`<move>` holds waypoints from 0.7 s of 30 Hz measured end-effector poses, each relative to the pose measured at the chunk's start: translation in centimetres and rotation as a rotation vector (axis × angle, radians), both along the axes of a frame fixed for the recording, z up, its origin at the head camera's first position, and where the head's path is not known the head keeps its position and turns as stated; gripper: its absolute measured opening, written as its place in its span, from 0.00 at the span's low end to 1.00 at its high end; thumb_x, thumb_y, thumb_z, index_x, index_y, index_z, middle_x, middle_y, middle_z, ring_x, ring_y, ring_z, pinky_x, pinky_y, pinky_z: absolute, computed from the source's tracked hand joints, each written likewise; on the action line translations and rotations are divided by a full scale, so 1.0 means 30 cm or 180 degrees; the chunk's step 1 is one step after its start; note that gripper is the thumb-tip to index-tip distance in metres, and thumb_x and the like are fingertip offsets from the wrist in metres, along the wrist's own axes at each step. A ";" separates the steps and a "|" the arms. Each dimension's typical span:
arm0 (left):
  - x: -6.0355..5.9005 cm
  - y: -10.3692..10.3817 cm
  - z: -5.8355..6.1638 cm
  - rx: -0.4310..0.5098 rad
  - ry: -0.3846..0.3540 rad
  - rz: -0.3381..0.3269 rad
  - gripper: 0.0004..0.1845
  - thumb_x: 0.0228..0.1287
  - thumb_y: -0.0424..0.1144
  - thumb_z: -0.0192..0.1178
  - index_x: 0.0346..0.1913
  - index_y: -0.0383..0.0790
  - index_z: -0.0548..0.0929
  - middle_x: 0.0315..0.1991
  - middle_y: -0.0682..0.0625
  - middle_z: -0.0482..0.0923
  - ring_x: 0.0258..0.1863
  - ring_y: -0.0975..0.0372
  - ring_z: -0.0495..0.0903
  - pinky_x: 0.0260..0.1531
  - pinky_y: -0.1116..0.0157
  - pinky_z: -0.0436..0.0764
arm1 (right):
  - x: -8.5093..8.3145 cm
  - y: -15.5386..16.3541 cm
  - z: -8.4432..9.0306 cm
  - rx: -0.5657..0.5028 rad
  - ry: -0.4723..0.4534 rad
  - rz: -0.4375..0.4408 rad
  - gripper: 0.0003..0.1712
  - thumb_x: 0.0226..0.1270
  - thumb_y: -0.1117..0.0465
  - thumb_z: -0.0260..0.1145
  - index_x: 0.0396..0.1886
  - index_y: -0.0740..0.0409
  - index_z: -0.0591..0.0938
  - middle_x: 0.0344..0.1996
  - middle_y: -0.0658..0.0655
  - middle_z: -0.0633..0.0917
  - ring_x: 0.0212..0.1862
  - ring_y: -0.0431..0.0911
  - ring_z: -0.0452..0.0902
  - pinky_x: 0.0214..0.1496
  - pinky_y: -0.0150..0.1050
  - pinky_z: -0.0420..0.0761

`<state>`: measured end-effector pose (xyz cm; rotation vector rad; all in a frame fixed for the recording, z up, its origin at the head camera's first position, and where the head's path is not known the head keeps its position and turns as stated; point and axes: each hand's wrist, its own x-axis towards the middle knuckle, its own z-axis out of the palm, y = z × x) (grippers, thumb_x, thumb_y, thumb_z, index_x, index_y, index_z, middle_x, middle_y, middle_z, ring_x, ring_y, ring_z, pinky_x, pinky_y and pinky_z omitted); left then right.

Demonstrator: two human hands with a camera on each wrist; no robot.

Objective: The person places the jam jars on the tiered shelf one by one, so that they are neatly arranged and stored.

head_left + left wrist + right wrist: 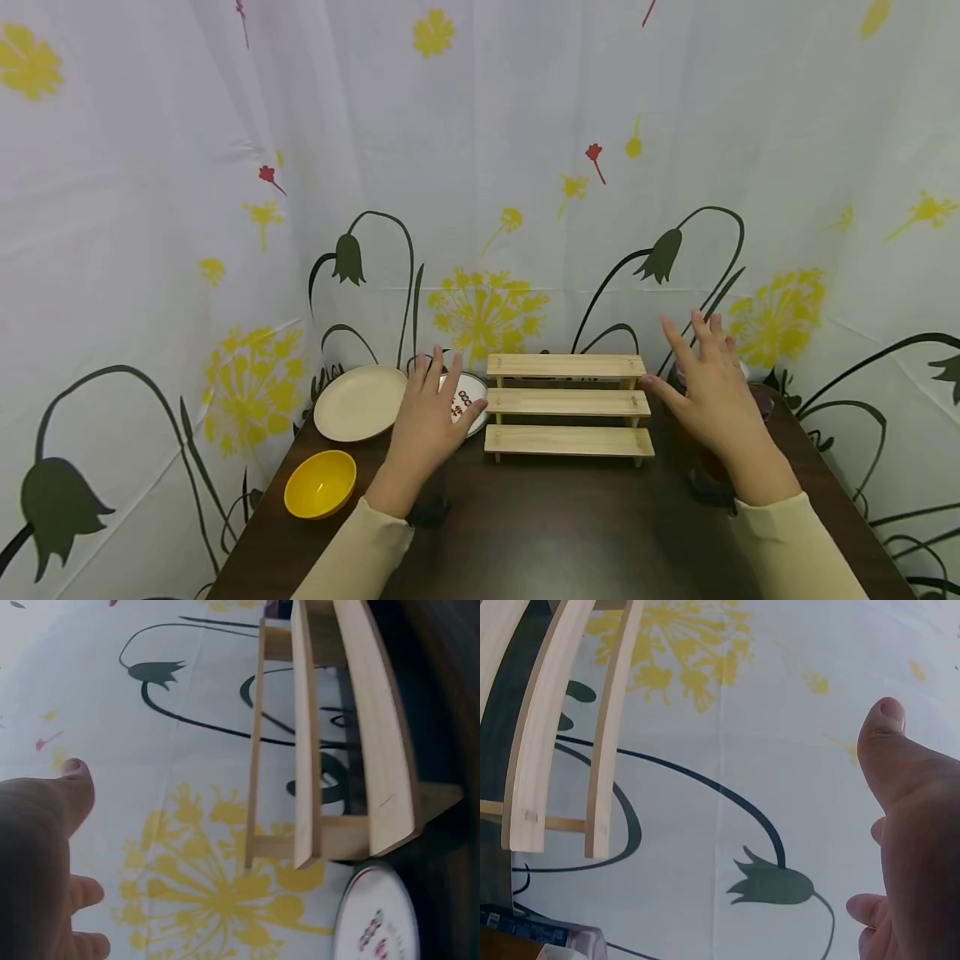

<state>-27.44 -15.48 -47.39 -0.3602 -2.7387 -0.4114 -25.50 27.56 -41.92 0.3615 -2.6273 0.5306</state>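
Both hands are raised over the table with fingers spread, holding nothing. My left hand [426, 427] overlaps a white plate with red markings [463, 398] in the head view. A beige plate [358, 405] leans at the back left, and a yellow bowl [320, 485] sits nearer, left of the left wrist. My right hand [716, 404] hovers to the right of a three-tier wooden rack [568, 441], partly hiding the things behind it. The left wrist view shows the left thumb [75, 787] apart from the rack; the right thumb [885, 742] is apart from it too.
A dark brown table [555, 533] carries everything. A white curtain [480, 125] with flower prints hangs close behind and at both sides. Packaged items, one with a dark blue label [525, 926], stand beside the rack's right end, mostly hidden by the right hand in the head view.
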 end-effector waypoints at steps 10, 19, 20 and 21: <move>0.073 0.009 -0.111 0.0936 -0.0184 -0.0234 0.44 0.79 0.64 0.59 0.87 0.44 0.62 0.88 0.38 0.55 0.88 0.40 0.53 0.82 0.33 0.60 | 0.089 0.056 -0.045 -0.0242 0.0391 -0.0026 0.55 0.74 0.45 0.75 0.91 0.45 0.55 0.86 0.74 0.55 0.89 0.71 0.40 0.88 0.73 0.39; 0.132 0.056 -0.206 0.1374 -0.0317 -0.0341 0.38 0.81 0.58 0.61 0.84 0.45 0.68 0.83 0.43 0.68 0.82 0.46 0.69 0.80 0.42 0.69 | 0.158 0.105 -0.105 -0.0541 0.0519 -0.0136 0.51 0.77 0.46 0.73 0.90 0.50 0.58 0.83 0.78 0.58 0.87 0.74 0.42 0.87 0.74 0.39; 0.135 0.059 -0.217 0.1418 -0.0369 -0.0294 0.37 0.80 0.58 0.61 0.84 0.46 0.69 0.82 0.44 0.70 0.81 0.46 0.70 0.80 0.42 0.70 | 0.163 0.108 -0.116 -0.0594 0.0538 -0.0156 0.51 0.76 0.47 0.74 0.90 0.51 0.59 0.83 0.78 0.59 0.87 0.75 0.42 0.87 0.75 0.40; 0.139 0.062 -0.228 0.1451 -0.0418 -0.0255 0.37 0.81 0.58 0.61 0.84 0.46 0.69 0.82 0.43 0.71 0.81 0.46 0.71 0.79 0.41 0.70 | 0.168 0.110 -0.128 -0.0640 0.0544 -0.0194 0.51 0.77 0.47 0.74 0.89 0.53 0.59 0.83 0.79 0.59 0.87 0.75 0.42 0.86 0.76 0.42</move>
